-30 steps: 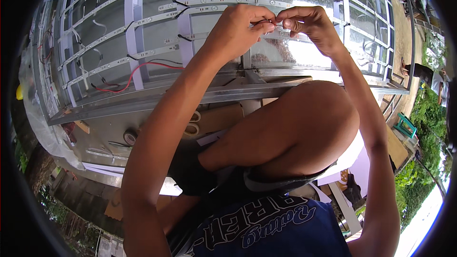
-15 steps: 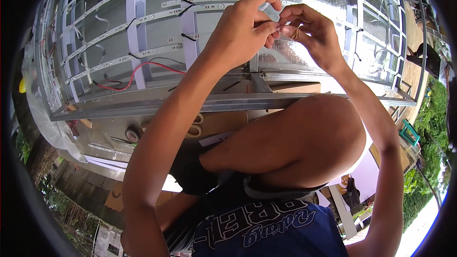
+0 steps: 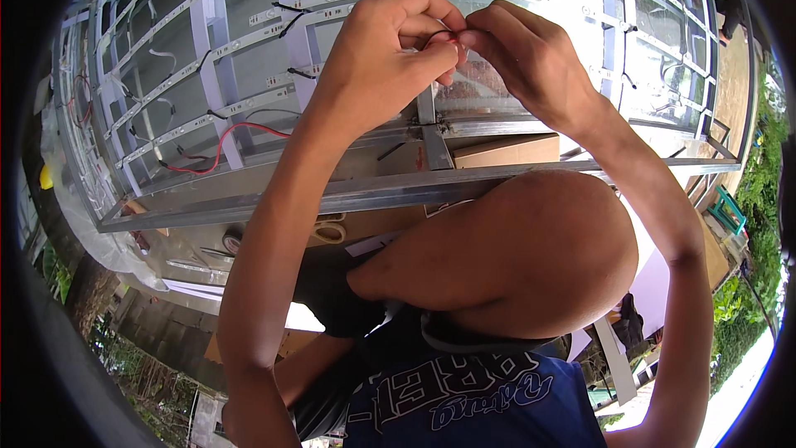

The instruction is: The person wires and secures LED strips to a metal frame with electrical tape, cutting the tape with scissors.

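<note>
My two hands meet above the metal-framed panel, fingertips nearly touching. Between them is a short stretch of thin red and black wire (image 3: 452,36). My left hand (image 3: 385,66) pinches it with thumb and fingers. From the other side, my right hand (image 3: 535,62) closes its thumb and index finger on it; those fingertips partly hide the wire's end. Behind the hands run white LED strips (image 3: 225,48), tied with black ties to white upright bars (image 3: 294,46). A longer red wire (image 3: 222,143) curves across the panel's lower left.
The grey metal frame's near rail (image 3: 390,188) crosses in front of my raised knee (image 3: 555,241). Below it lie tape rolls (image 3: 329,233) and a darker roll (image 3: 232,241). A cardboard piece (image 3: 514,151) lies behind the rail. A green stool-like object (image 3: 727,211) stands far right.
My right hand has turned, its fingers folding in to a tighter pinch. Red and black wire now shows between the fingertips. The whole view has shifted slightly.
</note>
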A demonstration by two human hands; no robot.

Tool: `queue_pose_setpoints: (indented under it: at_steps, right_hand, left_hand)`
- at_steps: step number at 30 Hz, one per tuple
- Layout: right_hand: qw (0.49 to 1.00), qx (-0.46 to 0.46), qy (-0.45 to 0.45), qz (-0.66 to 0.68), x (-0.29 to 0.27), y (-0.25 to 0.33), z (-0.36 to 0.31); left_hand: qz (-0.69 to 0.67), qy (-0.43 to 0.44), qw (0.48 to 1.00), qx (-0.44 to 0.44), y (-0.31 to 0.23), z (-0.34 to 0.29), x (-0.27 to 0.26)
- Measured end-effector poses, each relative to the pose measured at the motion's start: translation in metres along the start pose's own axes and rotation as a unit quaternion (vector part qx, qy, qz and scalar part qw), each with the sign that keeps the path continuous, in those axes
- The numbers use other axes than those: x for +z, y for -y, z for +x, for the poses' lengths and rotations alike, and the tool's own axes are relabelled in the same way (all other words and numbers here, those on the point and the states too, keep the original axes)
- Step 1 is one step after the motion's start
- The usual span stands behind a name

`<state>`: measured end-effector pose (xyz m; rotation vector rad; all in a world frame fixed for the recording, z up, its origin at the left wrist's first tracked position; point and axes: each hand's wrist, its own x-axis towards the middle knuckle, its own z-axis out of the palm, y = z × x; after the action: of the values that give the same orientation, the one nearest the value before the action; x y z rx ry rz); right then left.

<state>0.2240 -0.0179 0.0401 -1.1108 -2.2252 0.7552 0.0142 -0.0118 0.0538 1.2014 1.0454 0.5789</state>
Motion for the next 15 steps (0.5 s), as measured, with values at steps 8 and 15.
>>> queue_pose_setpoints:
  at_steps: [8,15]
  right_hand:
    - [0.994,0.043,0.029,0.097,0.002,-0.013,0.003]
    - [0.984,0.089,0.097,0.123,-0.008,-0.011,0.009]
  left_hand:
    - [0.072,-0.025,0.997,0.027,0.006,0.003,-0.001]
    - [0.076,-0.045,0.996,0.000,-0.006,0.000,-0.002]
